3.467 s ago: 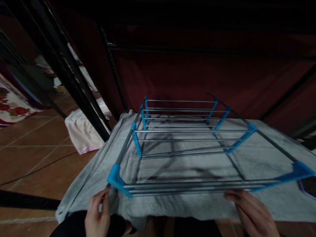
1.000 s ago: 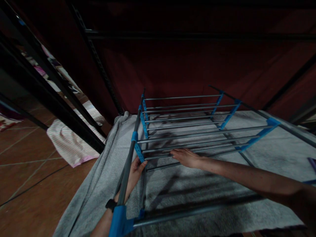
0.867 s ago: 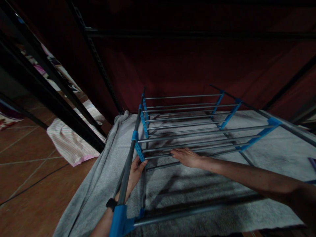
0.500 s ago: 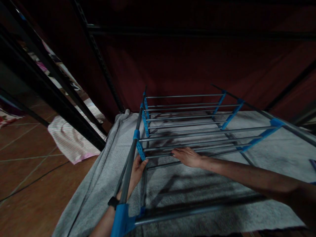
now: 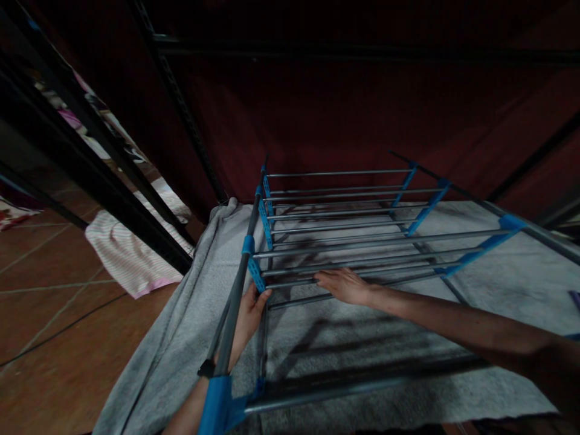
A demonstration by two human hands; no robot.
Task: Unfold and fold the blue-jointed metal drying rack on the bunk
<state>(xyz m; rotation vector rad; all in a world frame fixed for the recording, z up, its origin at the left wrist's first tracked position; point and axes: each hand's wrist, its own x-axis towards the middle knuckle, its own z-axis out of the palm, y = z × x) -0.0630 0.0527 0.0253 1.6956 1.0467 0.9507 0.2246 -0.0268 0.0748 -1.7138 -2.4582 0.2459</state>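
A rack of grey metal tubes with blue plastic connectors lies on a grey blanket. My left hand is closed on the lower end of a perforated blue bracket at the rack's left side, with its thumb on the front; a dark band is on that wrist. My right hand reaches in from the right, its fingers wrapped over a thin metal rod that meets this bracket. Other rods run across to matching blue brackets on the right side.
The grey blanket covers the surface under the rack. Behind stands a dark red panel with a black metal frame. At left, a striped cloth lies on brown floor tiles, where a thin cable runs.
The view has shifted slightly. Both hands keep their places at the bracket and rod, with no clear movement of either part.
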